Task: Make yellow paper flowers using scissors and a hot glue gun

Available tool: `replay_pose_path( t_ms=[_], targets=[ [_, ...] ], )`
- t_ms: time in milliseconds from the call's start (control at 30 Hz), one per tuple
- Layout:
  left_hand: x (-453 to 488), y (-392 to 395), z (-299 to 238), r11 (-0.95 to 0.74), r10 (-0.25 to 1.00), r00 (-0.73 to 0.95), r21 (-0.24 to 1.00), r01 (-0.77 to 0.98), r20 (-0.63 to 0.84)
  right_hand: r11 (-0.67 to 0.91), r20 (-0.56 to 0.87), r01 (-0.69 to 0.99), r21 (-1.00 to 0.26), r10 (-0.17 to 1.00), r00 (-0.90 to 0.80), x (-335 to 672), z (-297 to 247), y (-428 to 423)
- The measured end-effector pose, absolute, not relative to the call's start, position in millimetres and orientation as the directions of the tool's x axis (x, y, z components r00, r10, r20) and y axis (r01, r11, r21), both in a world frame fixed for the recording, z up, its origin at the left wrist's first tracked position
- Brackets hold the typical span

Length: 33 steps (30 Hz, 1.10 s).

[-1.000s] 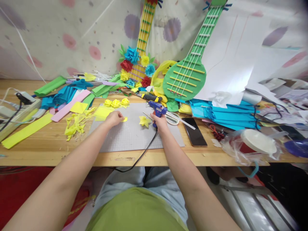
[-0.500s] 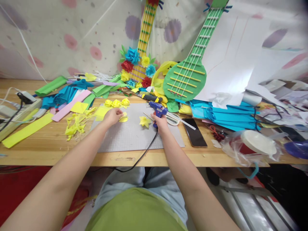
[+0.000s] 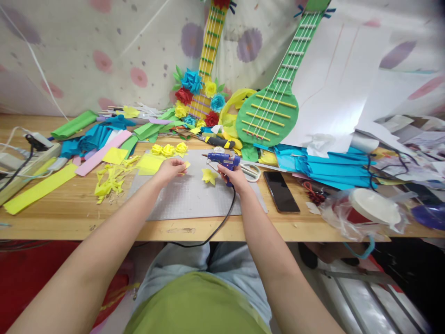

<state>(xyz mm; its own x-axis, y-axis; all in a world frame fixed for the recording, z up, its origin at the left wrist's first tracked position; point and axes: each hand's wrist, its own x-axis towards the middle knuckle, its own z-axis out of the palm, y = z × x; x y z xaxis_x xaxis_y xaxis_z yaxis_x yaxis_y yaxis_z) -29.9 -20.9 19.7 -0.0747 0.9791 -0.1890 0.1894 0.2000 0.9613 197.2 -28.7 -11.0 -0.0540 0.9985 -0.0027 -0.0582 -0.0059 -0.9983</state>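
My right hand (image 3: pixel 233 175) is wrapped round the handle of a blue glue gun (image 3: pixel 222 160), whose nozzle points left. In the fingertips of my left hand (image 3: pixel 173 169) is a small yellow paper petal (image 3: pixel 187 165), mostly hidden by the fingers. Between the two hands a yellow paper flower (image 3: pixel 209 176) lies on the grey cutting mat (image 3: pixel 194 204). Several finished yellow paper roses (image 3: pixel 168 149) sit in a row behind my left hand, close to a flat yellow sheet (image 3: pixel 149 163). White-handled scissors (image 3: pixel 251 172) lie just right of the glue gun.
A black phone (image 3: pixel 281 192) lies right of the mat. Yellow scraps (image 3: pixel 111 181) and coloured paper strips (image 3: pixel 104 153) cover the left side. A green paper instrument (image 3: pixel 267 116) and a yellow one (image 3: pixel 208 51) lean at the back. The glue gun's black cord (image 3: pixel 222 225) hangs over the front edge.
The glue gun has turned level, its nozzle now pointing left toward my left hand. My left hand has lifted the petal off the mat and moved slightly right.
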Motion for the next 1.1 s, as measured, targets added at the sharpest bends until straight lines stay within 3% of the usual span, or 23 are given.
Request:
replay_pose_path(
  t_ms=[133, 233, 433, 833, 1100],
  targets=[
    [-35.3, -17.4, 16.0, 0.207, 0.977, -0.099, 0.950, 0.233, -0.189, -0.005, -0.003, -0.025, -1.000, 0.998, -0.068, 197.2, -14.0, -27.4],
    [-44.7, -6.5, 11.1, 0.197, 0.971, -0.204, 0.911, 0.362, -0.128, -0.010, -0.009, -0.011, -1.000, 0.999, -0.041, 195.8, -18.6, -25.3],
    [-69.2, 14.9, 1.0, 0.177, 0.934, -0.321, 0.578, 0.797, 0.156, -0.015, -0.015, -0.015, -1.000, 1.000, -0.002, 192.9, -20.3, -24.1],
    [-85.7, 11.9, -5.9, 0.256, 0.912, -0.394, 0.594, 0.763, 0.113, -0.028, -0.030, -0.048, -0.998, 0.998, 0.054, 190.9, -14.4, -26.2],
    [-72.6, 25.1, -1.6, 0.199, 0.968, -0.236, 0.326, 0.924, 0.079, -0.040, -0.042, -0.028, -0.999, 0.998, 0.056, 190.9, -17.1, -26.2]
  ],
)
